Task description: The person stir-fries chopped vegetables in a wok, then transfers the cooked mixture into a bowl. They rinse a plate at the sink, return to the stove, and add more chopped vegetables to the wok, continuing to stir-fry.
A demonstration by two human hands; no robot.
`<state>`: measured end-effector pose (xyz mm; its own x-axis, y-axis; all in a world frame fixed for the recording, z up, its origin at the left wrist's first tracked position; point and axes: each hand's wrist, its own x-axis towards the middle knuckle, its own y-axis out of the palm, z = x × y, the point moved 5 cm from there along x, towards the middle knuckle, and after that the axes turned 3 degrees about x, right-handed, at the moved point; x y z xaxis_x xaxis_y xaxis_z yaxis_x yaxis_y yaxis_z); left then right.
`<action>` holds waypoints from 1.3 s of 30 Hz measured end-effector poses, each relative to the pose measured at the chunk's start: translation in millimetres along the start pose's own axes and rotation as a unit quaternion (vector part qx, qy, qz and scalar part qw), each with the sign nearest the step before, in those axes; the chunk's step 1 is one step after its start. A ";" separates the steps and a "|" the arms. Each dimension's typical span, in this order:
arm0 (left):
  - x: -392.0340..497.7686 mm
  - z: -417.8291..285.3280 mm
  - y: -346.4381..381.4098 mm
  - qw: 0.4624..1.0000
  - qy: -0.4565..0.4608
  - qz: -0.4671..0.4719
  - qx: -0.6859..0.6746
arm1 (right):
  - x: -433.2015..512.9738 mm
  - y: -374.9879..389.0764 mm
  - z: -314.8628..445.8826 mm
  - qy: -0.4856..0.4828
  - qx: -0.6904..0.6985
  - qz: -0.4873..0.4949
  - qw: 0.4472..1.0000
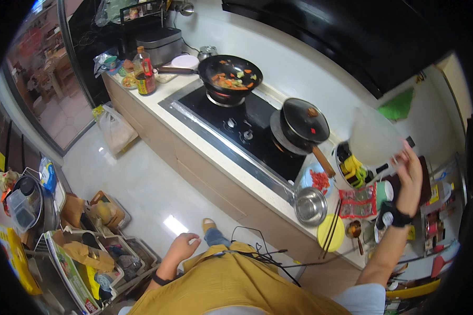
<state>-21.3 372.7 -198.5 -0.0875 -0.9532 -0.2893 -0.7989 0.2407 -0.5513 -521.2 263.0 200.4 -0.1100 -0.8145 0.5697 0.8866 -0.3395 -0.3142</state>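
Observation:
My right hand [408, 165] is raised over the right end of the counter. Its fingers pinch the rim of a translucent, blurred sheet or lid [374, 136]. Below that stands a utensil pot [340, 167] with yellow and green handles. My left hand [184, 245] hangs at my side, holding nothing, fingers loosely bent. Carrot and other vegetable pieces [232, 81] lie in an uncovered wok [246, 65] on the far burner. On the nearer burner is a pan [289, 132] under a glass lid [305, 118], its wooden handle pointing towards the counter edge.
A bowl of chopped red pieces [319, 180], a steel bowl [310, 206], chopsticks [331, 230] across a yellow lid [327, 236], and red packets [358, 201] crowd the counter. A sauce bottle [146, 80] stands left of the wok. Behind me is a loaded storage rack [118, 289].

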 end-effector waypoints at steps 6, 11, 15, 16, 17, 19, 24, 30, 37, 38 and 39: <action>17.6 47.3 -82.0 0.986 -0.108 -0.122 -0.033 | 184.4 182.2 -143.5 0.206 0.138 0.005 0.969; 51.4 55.4 -126.9 0.970 -0.156 -0.162 -0.093 | 255.8 327.3 -181.5 0.062 -0.073 0.038 0.995; 80.2 66.3 -143.6 0.965 -0.179 -0.173 -0.079 | 274.9 400.8 -187.1 -0.092 -0.274 0.115 0.951; 83.0 69.7 -145.2 0.963 -0.185 -0.176 -0.082 | 274.6 414.9 -187.0 -0.145 -0.320 0.149 0.924; 85.3 73.4 -146.2 0.961 -0.192 -0.180 -0.091 | 272.7 427.2 -183.9 -0.224 -0.355 0.176 0.890; 90.1 80.2 -148.5 0.960 -0.203 -0.173 -0.084 | 272.1 443.4 -182.7 -0.283 -0.370 0.200 0.862; 101.5 84.6 -158.7 0.964 -0.192 -0.172 -0.067 | 276.5 436.3 -182.4 -0.297 -0.376 0.147 0.866; 110.2 70.3 -172.3 0.978 -0.151 -0.133 -0.056 | 279.4 342.3 -195.9 0.035 -0.073 -0.123 0.989; 139.2 42.1 -139.6 0.997 0.042 -0.034 0.050 | 124.4 166.9 -121.0 0.212 0.205 -0.190 0.936; 141.4 37.4 -125.6 0.996 0.064 -0.006 0.054 | 92.2 136.9 -101.7 0.235 0.210 -0.197 0.928; 141.4 30.7 -109.8 0.994 0.091 0.017 0.056 | 55.6 105.1 -84.0 0.264 0.202 -0.257 0.908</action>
<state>72.3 217.1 -203.0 -0.2276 -0.9591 -0.1684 -0.7232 0.2823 -0.6303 -471.9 142.6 135.2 -0.6606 -0.7458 0.0859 0.7383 -0.6245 0.2548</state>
